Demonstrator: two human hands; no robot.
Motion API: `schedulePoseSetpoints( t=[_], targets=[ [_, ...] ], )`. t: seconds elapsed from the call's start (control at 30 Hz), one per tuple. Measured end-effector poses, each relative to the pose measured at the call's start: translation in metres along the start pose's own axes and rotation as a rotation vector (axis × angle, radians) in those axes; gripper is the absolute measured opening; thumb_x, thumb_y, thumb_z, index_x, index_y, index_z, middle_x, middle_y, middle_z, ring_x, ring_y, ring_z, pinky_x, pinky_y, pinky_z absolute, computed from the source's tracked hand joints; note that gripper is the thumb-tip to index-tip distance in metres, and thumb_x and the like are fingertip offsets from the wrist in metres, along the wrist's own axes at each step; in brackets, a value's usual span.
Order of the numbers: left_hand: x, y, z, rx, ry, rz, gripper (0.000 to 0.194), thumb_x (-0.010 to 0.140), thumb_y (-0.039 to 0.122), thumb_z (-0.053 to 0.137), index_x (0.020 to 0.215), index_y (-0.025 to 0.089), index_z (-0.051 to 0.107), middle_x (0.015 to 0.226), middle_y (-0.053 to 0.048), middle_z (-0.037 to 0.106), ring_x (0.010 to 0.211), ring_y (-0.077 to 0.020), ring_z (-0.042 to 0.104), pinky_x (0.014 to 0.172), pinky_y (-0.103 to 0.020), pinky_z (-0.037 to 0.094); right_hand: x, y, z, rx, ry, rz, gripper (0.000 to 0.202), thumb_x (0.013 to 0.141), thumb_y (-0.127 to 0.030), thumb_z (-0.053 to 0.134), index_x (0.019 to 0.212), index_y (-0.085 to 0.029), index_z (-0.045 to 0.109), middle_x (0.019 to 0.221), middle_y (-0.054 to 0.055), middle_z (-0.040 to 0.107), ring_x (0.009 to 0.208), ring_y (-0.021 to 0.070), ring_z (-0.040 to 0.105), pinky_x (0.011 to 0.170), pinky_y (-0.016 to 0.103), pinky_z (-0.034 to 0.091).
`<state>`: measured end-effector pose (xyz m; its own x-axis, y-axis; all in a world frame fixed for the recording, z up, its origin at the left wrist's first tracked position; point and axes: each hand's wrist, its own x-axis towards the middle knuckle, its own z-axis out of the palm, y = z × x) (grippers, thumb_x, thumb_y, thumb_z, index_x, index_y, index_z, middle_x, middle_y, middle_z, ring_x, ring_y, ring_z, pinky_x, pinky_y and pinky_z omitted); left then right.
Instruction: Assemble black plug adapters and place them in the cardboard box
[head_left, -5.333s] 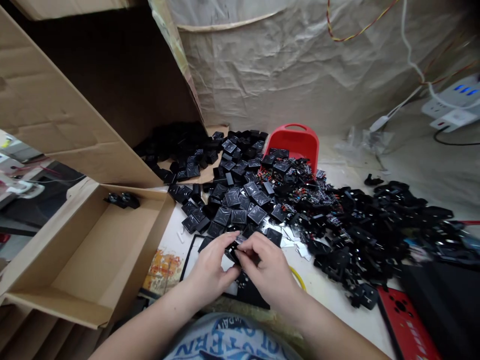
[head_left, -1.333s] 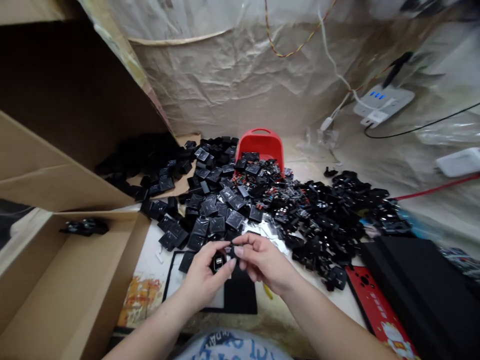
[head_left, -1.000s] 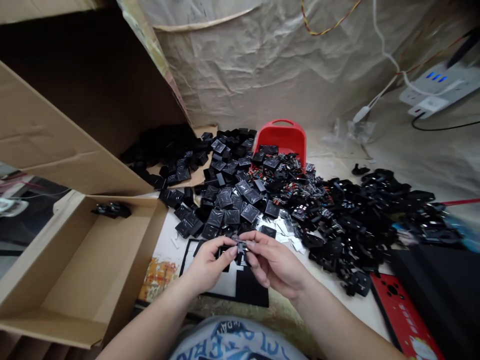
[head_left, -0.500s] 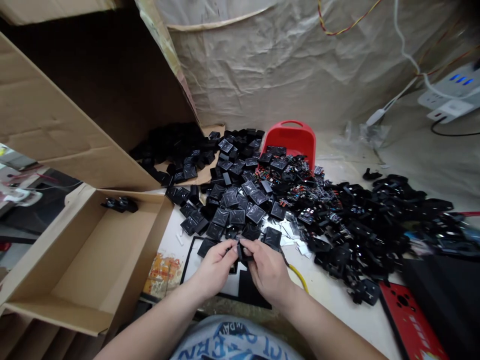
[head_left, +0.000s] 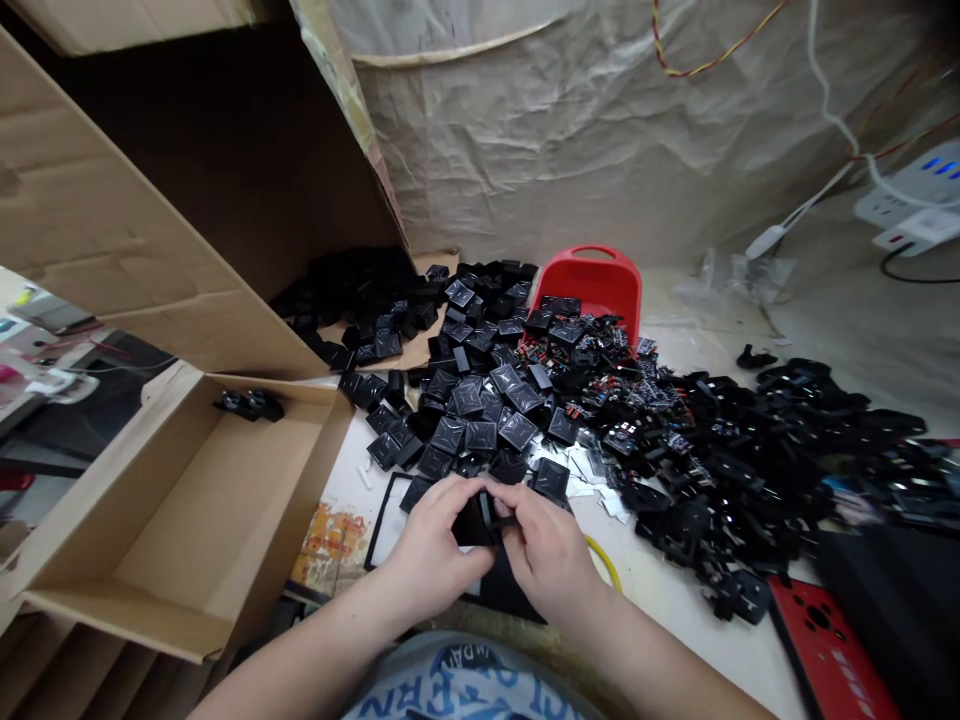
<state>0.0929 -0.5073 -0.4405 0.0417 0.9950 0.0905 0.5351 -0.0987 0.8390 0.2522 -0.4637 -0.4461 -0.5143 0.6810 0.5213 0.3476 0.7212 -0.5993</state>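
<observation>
Left hand (head_left: 435, 545) and right hand (head_left: 553, 545) pinching black case (head_left: 471, 522), near front edge of table (head_left: 652, 580), red bin (head_left: 589, 280) towards back edge.

A twisted red-and-yellow wire (head_left: 697, 71) hangs in a loop before a wrinkled beige wall sheet (head_left: 495, 150). Right of it, a thin white cable (head_left: 823, 100) drops toward a white power strip (head_left: 900, 205) with blue ports. A flat red panel (head_left: 821, 650) with round black marks lies at right on the white tabletop (head_left: 652, 620).

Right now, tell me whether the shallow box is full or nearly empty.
Nearly empty: black parts sit only at the far end of the shallow box; elsewhere its visible floor is bare.
</observation>
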Motion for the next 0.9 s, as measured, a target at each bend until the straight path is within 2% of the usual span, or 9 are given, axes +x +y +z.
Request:
schedulePoseSetpoints(
  t=[0.2, 0.37, 0.5, 0.6, 0.7, 0.8, 0.9],
  targets=[
    [-0.014, 0.01, 0.003, 0.25, 0.061, 0.087, 0.069, 0.061, 0.008, 0.053, 0.13, 0.019, 0.051, 0.109, -0.009, 0.06, 0.103, -0.0268, 0.056, 0.092, -0.046, 0.049, -0.009, 0.003, 0.007, -0.015, -0.019, -0.031, 0.052, 0.072, 0.001, 0.037, 0.12, -0.018, 0.044, 0.092, 0.008, 0.069, 0.077, 0.0191, 0.07, 0.068, 0.03, 0.059],
    [-0.023, 0.02, 0.005, 0.412, 0.072, 0.141, 0.081, 0.063, 0.007, 0.052, 0.143, 0.016, 0.039, 0.101, -0.01, 0.058, 0.094, -0.027, 0.053, 0.087, -0.046, 0.05, -0.022, 0.003, 0.018, -0.005, 0.015, -0.081, 0.059, 0.068, 0.0, 0.038, 0.125, -0.018, 0.04, 0.092, 0.008, 0.067, 0.075, 0.0212, 0.069, 0.066, 0.033, 0.059],
    [-0.026, 0.021, 0.001, 0.454, 0.053, 0.085, 0.081, 0.063, 0.008, 0.052, 0.143, 0.016, 0.04, 0.102, -0.011, 0.058, 0.093, -0.0277, 0.052, 0.088, -0.048, 0.05, -0.018, -0.001, 0.018, 0.061, 0.004, -0.089, 0.058, 0.067, 0.0, 0.038, 0.122, -0.019, 0.041, 0.088, 0.007, 0.067, 0.072, 0.0204, 0.068, 0.065, 0.032, 0.058],
    [-0.025, 0.022, -0.007, 0.388, 0.01, 0.008, 0.082, 0.059, 0.009, 0.052, 0.14, 0.018, 0.044, 0.11, -0.01, 0.059, 0.101, -0.0273, 0.055, 0.095, -0.047, 0.049, -0.005, -0.006, 0.011, 0.174, -0.106, -0.009, 0.049, 0.072, 0.0, 0.037, 0.116, -0.019, 0.045, 0.085, 0.005, 0.068, 0.07, 0.0183, 0.069, 0.063, 0.028, 0.057],
    [-0.025, 0.027, -0.015, 0.344, -0.004, -0.072, 0.083, 0.057, 0.01, 0.052, 0.14, 0.017, 0.045, 0.11, -0.01, 0.06, 0.102, -0.0267, 0.056, 0.093, -0.044, 0.05, 0.005, -0.009, 0.009, 0.239, -0.192, 0.057, 0.043, 0.075, 0.0, 0.037, 0.11, -0.02, 0.049, 0.083, 0.003, 0.068, 0.069, 0.0164, 0.068, 0.061, 0.025, 0.056],
    [-0.031, 0.032, -0.015, 0.41, 0.056, -0.065, 0.083, 0.06, 0.011, 0.053, 0.142, 0.016, 0.042, 0.109, -0.011, 0.059, 0.1, -0.0283, 0.054, 0.091, -0.047, 0.05, 0.002, -0.009, 0.017, 0.176, -0.1, -0.048, 0.051, 0.071, 0.0, 0.038, 0.117, -0.019, 0.048, 0.09, 0.006, 0.069, 0.076, 0.0186, 0.071, 0.067, 0.028, 0.058],
    [-0.037, 0.033, -0.012, 0.458, 0.063, -0.059, 0.083, 0.062, 0.012, 0.054, 0.143, 0.018, 0.039, 0.108, -0.011, 0.058, 0.097, -0.0289, 0.054, 0.089, -0.049, 0.05, -0.005, -0.008, 0.026, 0.152, -0.045, -0.14, 0.056, 0.071, 0.001, 0.037, 0.124, -0.018, 0.044, 0.092, 0.007, 0.07, 0.075, 0.0189, 0.071, 0.067, 0.029, 0.059]
  ],
)
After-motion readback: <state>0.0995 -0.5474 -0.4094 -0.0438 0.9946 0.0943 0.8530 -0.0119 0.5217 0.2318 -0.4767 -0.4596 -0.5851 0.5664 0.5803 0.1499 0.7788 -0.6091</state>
